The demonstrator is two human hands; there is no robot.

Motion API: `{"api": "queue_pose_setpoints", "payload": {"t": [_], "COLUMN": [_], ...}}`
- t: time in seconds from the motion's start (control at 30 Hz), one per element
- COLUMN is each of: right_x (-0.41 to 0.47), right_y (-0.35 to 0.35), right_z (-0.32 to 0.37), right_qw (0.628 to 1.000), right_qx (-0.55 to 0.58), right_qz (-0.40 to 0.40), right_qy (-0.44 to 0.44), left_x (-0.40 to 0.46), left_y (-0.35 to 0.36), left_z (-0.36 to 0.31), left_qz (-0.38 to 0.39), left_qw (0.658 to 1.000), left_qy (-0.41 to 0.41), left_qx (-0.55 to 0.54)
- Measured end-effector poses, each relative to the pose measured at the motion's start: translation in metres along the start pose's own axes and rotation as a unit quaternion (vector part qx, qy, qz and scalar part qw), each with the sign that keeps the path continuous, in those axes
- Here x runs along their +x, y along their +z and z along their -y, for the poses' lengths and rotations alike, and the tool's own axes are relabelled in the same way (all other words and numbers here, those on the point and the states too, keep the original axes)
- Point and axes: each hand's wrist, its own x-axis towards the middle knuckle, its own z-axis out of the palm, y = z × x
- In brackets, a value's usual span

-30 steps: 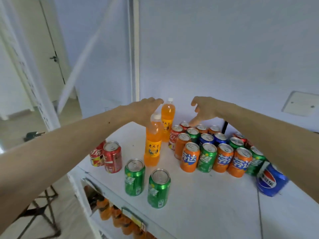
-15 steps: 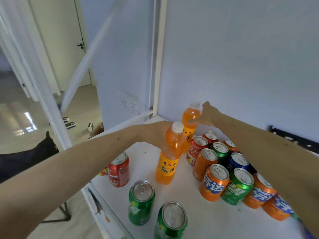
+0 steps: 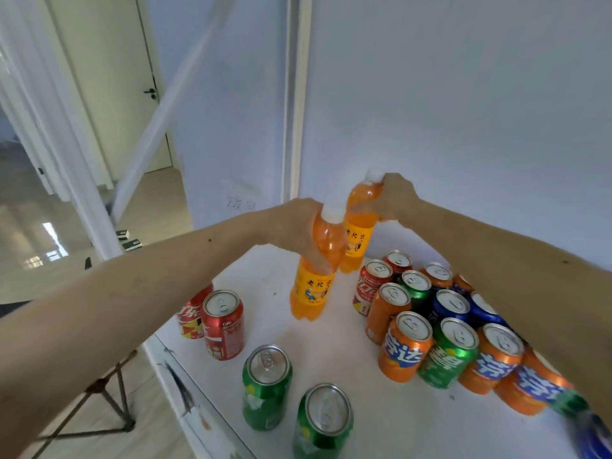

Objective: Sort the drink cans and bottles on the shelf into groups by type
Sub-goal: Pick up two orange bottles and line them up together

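Both hands are gripping orange bottles as we are looking down from the head camera: our left hand point(image 3: 298, 226) is wrapping the near bottle point(image 3: 314, 276) at its shoulder, our right hand point(image 3: 395, 197) is clasping the neck of the far bottle point(image 3: 357, 233) by the wall. Both are standing on the white shelf point(image 3: 331, 342), touching. Two red cans point(image 3: 222, 324) are sitting left, two green cans point(image 3: 266, 387) in front, a mixed cluster of cans point(image 3: 430, 326) right.

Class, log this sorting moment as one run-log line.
left hand: grips near orange bottle | right hand: grips far orange bottle | sorted: two red cans, two green cans | cluster: mixed
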Motion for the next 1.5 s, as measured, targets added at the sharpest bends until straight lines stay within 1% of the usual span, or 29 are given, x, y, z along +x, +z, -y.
{"api": "queue_pose_setpoints", "payload": {"t": [0.13, 0.23, 0.4, 0.57, 0.67, 0.8, 1.0, 1.17, 1.3, 1.5], "right_x": [-0.028, -0.061, -0.142, -0.234, -0.288, -0.352, -0.416, -0.44, -0.443, -0.443], "right_y": [-0.051, -0.092, -0.163, -0.232, -0.269, -0.316, -0.389, -0.436, -0.447, -0.437], "right_z": [0.025, 0.034, 0.024, -0.007, -0.034, -0.074, -0.155, -0.237, -0.3, -0.375], "right_qw": [0.998, 0.996, 0.985, 0.962, 0.947, 0.926, 0.907, 0.902, 0.896, 0.892], "right_qx": [0.028, 0.032, 0.004, -0.047, -0.074, -0.108, -0.122, -0.137, -0.14, -0.116], "right_qz": [-0.048, -0.089, -0.166, -0.243, -0.271, -0.3, -0.319, -0.307, -0.283, -0.229], "right_qy": [-0.001, 0.008, 0.051, 0.115, 0.158, 0.203, 0.246, 0.27, 0.312, 0.373], "left_x": [-0.012, -0.023, -0.034, -0.028, -0.026, -0.019, 0.011, 0.053, 0.082, 0.119], "left_y": [-0.022, -0.032, -0.027, 0.003, 0.029, 0.067, 0.139, 0.206, 0.254, 0.313], "left_z": [-0.026, -0.055, -0.121, -0.204, -0.259, -0.332, -0.44, -0.511, -0.548, -0.581], "left_qz": [-0.059, -0.08, -0.06, -0.041, -0.023, 0.003, 0.026, 0.027, 0.052, 0.096], "left_qw": [0.997, 0.993, 0.983, 0.971, 0.959, 0.948, 0.941, 0.94, 0.947, 0.95], "left_qy": [0.039, 0.082, 0.159, 0.217, 0.254, 0.292, 0.306, 0.305, 0.275, 0.264], "left_qx": [-0.005, -0.03, -0.064, -0.096, -0.123, -0.129, -0.142, -0.152, -0.158, -0.134]}}
